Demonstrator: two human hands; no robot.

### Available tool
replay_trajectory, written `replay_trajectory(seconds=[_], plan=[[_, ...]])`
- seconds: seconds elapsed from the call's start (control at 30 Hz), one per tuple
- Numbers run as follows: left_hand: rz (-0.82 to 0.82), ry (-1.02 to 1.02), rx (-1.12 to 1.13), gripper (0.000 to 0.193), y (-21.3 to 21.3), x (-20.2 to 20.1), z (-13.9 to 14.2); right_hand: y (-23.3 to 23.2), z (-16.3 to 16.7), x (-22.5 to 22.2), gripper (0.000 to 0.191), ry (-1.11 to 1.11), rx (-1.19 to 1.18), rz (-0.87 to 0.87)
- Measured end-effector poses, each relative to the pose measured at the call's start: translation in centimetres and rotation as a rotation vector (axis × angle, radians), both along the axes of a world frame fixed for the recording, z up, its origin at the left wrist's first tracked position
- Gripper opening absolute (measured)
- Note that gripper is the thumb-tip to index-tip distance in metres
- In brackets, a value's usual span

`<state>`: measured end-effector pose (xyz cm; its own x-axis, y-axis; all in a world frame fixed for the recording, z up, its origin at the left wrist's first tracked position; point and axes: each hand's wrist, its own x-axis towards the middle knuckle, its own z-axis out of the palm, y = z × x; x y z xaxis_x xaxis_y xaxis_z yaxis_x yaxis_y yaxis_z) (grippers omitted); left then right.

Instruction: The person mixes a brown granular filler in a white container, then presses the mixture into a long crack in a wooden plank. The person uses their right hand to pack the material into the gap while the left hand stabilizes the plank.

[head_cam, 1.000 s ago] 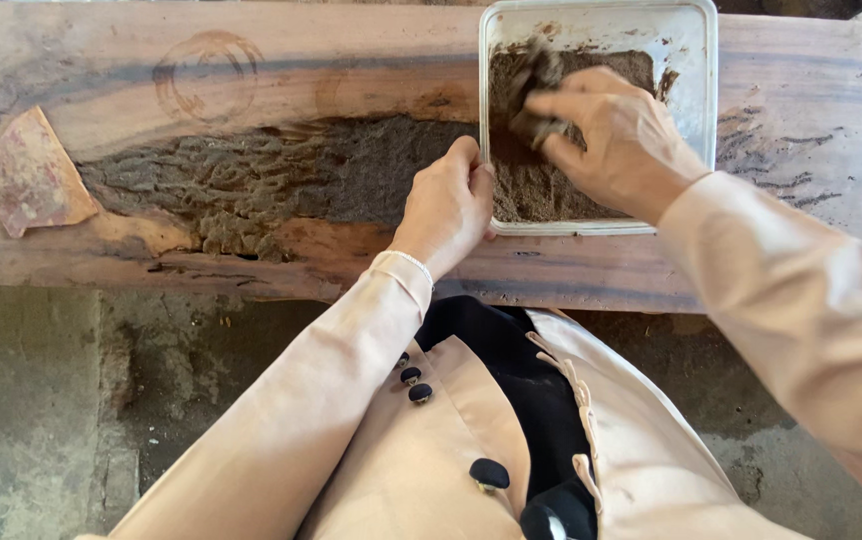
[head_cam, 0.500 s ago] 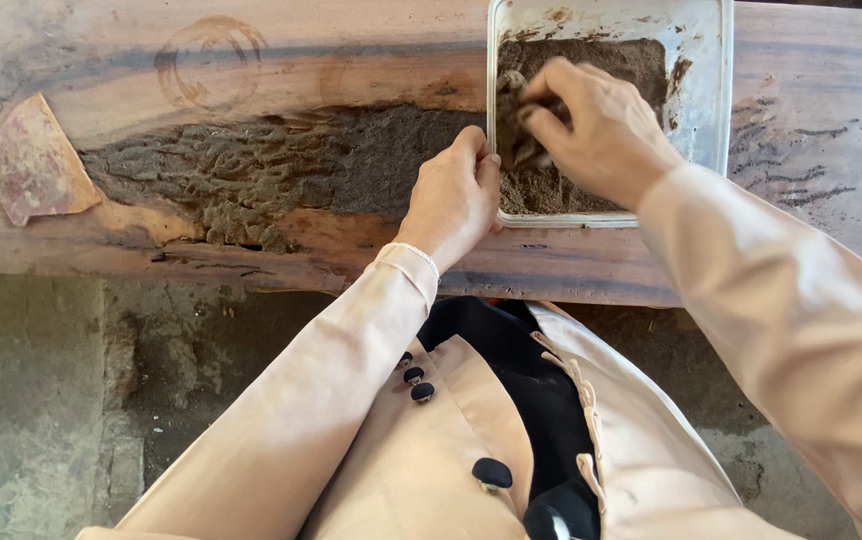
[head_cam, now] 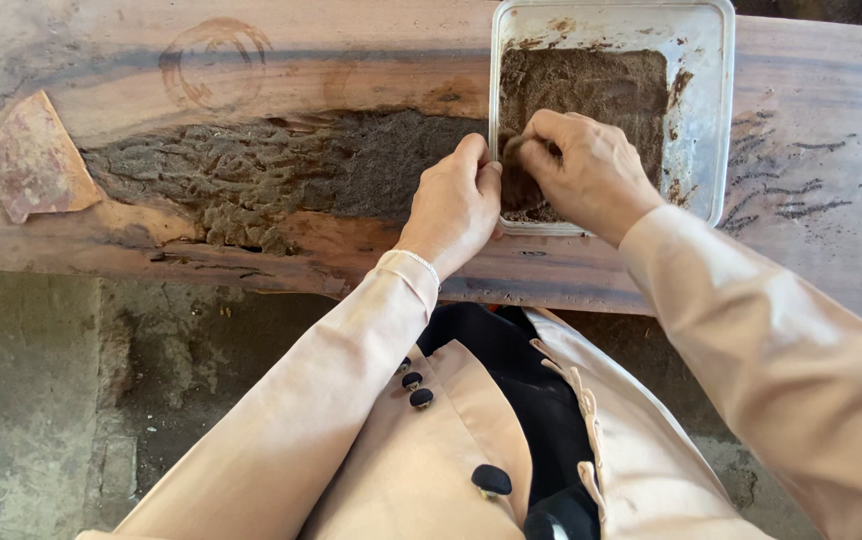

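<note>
A clear square plastic container lies on a wooden slab and holds brown, damp sawdust-like paste. My right hand is inside its near left corner, fingers curled around a clump of the paste. My left hand rests on the slab and presses against the container's left rim, fingers bent. To the left of my left hand, a long cavity in the slab is packed with dark brown filler with a rough, ridged surface.
A flat reddish scraper piece lies at the slab's left end. A faint ring mark shows on the wood above the filler. Below the slab's near edge is a rough concrete floor. My beige sleeves and coat fill the lower view.
My right hand has slid from the container's middle to its near left corner, gathering paste. My left hand stays at the rim.
</note>
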<state>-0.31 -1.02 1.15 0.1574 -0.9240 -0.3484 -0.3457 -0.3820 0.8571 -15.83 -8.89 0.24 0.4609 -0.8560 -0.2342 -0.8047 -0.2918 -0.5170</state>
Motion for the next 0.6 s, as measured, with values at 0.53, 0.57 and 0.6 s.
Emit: replay_trajectory(seconds=[0.53,0.57,0.6], plan=[[0.012,-0.138,-0.178,0.017,0.0,0.0,-2.9,1.9,0.7,0.0,0.038,0.182,-0.027,0.133],[0.010,-0.076,-0.116,0.017,0.0,0.1,-2.6,1.5,0.6,0.1,0.034,0.205,0.023,0.110],[0.008,-0.012,-0.050,0.018,0.0,0.1,-2.3,0.9,0.5,0.2,0.031,0.228,0.077,0.088]])
